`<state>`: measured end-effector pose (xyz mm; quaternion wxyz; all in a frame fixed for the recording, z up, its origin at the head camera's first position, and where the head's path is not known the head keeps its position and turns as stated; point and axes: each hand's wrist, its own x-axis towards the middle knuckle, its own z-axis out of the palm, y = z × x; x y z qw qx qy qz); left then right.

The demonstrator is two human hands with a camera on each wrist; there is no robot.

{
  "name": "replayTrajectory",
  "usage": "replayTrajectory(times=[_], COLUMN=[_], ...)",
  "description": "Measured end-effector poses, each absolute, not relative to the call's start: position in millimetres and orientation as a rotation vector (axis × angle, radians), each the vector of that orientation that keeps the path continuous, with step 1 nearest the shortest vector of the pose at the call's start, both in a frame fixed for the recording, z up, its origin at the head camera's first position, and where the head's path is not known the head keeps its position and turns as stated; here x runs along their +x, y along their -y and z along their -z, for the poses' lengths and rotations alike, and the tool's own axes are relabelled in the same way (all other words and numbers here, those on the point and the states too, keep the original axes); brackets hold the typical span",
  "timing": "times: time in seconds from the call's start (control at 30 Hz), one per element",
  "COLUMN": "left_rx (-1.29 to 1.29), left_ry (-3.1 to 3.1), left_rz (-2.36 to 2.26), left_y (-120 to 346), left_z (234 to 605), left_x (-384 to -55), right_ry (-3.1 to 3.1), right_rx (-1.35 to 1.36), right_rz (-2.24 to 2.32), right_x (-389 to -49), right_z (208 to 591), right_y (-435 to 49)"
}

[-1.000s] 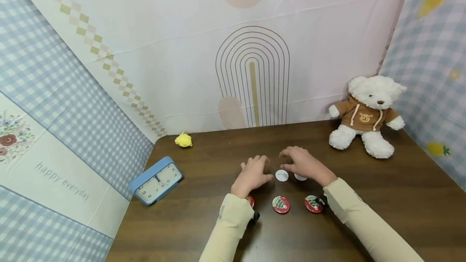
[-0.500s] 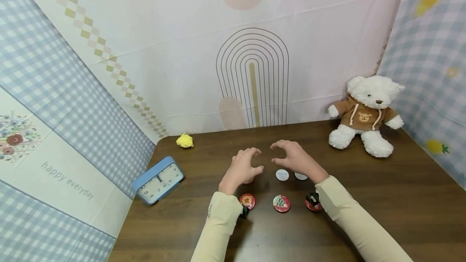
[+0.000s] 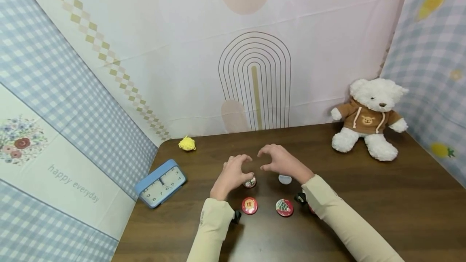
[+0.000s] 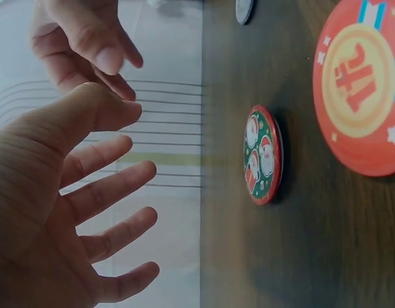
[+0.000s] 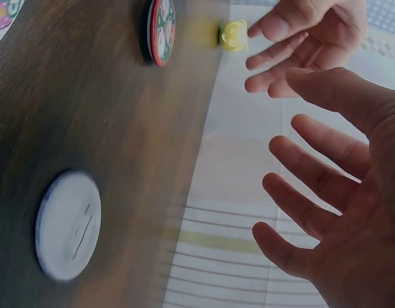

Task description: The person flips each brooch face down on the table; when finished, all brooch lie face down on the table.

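My left hand [image 3: 233, 174] hovers with fingers spread and loosely bent, holding nothing; the right hand [image 3: 283, 161] faces it across a narrow gap, also holding nothing. Beside the left thumb lies a green button badge [image 4: 263, 155] with a red rim and small Santa-like figures. Below the right hand a button badge with its white pin side up [image 5: 69, 226] lies on the table. Nearer me are a red button badge with a gold centre [image 3: 249, 205] and a red one with a Christmas tree [image 3: 284, 207]. The right wrist mostly hides another red badge [image 3: 311, 210].
A blue clock [image 3: 160, 184] stands at the left of the brown wooden table [image 3: 269, 237]. Behind it lies a small yellow yarn bundle [image 3: 187, 143]. At the back right sits a white teddy bear [image 3: 367, 120] in a brown hoodie. Printed cloth hangs behind.
Both hands have shifted left over the badges and remain apart. The red gold-centred badge and the green one have come out from behind the left hand and arm. The view has shifted slightly.
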<state>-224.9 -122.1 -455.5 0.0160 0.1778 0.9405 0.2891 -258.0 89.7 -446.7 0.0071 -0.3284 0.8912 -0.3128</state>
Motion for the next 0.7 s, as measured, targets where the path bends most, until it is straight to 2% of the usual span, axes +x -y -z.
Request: replayTrajectory(times=[0.7], left_rx=[0.49], left_ry=[-2.865], left_rz=[-0.882], left_y=[148.2], left_z=[473.3], left_x=[-223.5], right_ry=[-2.627], right_rx=[-1.045], right_rz=[0.627], right_x=[-265.4], right_z=[463.5], right_y=[-50.1])
